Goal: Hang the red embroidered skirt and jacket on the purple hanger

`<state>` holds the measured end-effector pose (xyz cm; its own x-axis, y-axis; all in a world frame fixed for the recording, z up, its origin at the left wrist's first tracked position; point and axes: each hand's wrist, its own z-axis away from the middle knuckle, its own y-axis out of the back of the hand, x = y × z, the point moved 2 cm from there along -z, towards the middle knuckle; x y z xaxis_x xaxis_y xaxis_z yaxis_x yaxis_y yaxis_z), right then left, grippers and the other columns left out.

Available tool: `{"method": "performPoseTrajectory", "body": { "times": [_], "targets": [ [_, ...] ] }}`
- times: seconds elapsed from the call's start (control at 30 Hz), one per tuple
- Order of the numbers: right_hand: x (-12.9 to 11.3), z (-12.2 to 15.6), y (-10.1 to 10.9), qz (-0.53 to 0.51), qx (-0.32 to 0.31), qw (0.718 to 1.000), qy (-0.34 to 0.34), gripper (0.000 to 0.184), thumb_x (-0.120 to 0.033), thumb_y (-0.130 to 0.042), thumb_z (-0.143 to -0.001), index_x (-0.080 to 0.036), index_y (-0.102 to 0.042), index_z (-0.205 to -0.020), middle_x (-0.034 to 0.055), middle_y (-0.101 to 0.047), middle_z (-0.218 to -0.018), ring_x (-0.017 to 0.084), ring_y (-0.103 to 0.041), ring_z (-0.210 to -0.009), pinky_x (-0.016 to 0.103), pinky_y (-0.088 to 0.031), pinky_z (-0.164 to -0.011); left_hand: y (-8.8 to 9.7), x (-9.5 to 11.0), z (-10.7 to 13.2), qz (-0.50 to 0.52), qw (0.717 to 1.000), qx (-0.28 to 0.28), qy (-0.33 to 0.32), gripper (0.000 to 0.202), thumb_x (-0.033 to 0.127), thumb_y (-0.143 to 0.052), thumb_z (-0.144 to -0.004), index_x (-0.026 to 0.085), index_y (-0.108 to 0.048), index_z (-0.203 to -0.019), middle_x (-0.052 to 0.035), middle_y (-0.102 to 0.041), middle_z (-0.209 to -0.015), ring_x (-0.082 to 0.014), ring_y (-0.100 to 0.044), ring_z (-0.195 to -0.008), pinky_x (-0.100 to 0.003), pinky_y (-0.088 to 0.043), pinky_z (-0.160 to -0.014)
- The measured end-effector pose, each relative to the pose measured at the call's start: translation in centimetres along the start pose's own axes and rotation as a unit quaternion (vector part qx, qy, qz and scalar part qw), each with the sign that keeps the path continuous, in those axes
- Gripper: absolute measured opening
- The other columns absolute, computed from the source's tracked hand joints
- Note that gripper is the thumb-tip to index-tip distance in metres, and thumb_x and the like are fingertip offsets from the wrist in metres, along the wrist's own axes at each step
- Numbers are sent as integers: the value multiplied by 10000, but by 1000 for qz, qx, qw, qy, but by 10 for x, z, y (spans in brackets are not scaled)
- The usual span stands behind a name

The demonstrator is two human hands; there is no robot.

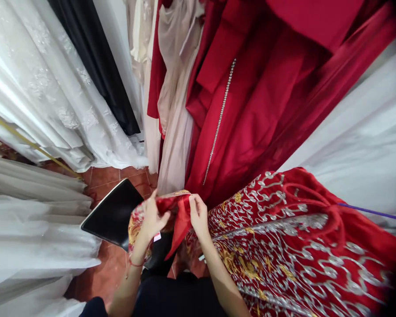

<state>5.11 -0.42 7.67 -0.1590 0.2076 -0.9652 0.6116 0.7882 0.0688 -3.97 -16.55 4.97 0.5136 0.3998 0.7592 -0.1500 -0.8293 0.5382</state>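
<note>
Both hands grip the edge of a red garment embroidered in silver and gold (284, 237) that drapes from the right across my lap. My left hand (152, 218) pinches a folded red part of it, fingers closed. My right hand (198, 215) pinches the same red edge a little to the right, thumb and fingers pressed together. A small pink tag shows just below my left hand.
A plain red gown with a beaded strip (251, 110) hangs ahead. White lace dresses (42, 79) hang at the left, white fabric (359, 141) at the right, a black garment (99, 61) between. A dark flat panel (114, 213) lies on the red tile floor (105, 176).
</note>
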Motion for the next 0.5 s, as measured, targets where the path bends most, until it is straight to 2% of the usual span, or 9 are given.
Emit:
{"method": "performPoseTrajectory", "body": {
  "times": [0.1,0.17,0.23,0.37,0.43,0.5],
  "targets": [
    [-16,11,4,-7,-66,998,7,306,-447,-438,-987,-229,-539,-798,-7,-570,-755,147,-542,-711,250,-441,-700,-42,3,18,-45,996,-10,75,616,292,-647,-777,142,-494,-1354,-195,-585,-1344,-341,-550,-1277,-512,-397,-1094],
    [-20,18,12,-7,-72,997,11,297,-432,-445,-988,-230,-539,-792,-5,-571,-750,150,-542,-708,256,-441,-693,-52,3,22,-73,992,1,106,491,264,-610,-807,162,-537,-1282,-181,-618,-1291,-331,-575,-1239,-505,-422,-1061],
    [-24,23,24,-6,-50,999,13,284,-426,-456,-985,-226,-552,-808,-3,-568,-755,149,-538,-716,254,-441,-687,-51,4,21,-96,988,-3,117,439,243,-591,-824,177,-534,-1254,-165,-620,-1279,-322,-576,-1229,-486,-448,-1023],
    [-45,26,54,-2,18,1000,25,286,-419,-489,-975,-211,-546,-788,-19,-527,-719,127,-497,-674,237,-422,-663,-45,15,9,-152,978,-47,132,484,237,-600,-822,163,-474,-1283,-176,-582,-1321,-347,-534,-1268,-500,-459,-982],
    [-59,24,67,-2,63,997,37,295,-429,-502,-967,-207,-545,-777,-25,-515,-704,120,-479,-654,234,-409,-647,-45,24,1,-174,976,-55,122,497,225,-599,-820,156,-460,-1291,-186,-570,-1333,-356,-510,-1288,-524,-442,-989],
    [-69,22,77,3,100,994,46,316,-449,-512,-959,-207,-539,-758,-31,-497,-684,117,-458,-634,234,-393,-629,-42,30,-5,-179,979,-35,90,522,220,-615,-809,159,-456,-1302,-186,-550,-1361,-346,-497,-1301,-510,-433,-1000]
  ]
}}
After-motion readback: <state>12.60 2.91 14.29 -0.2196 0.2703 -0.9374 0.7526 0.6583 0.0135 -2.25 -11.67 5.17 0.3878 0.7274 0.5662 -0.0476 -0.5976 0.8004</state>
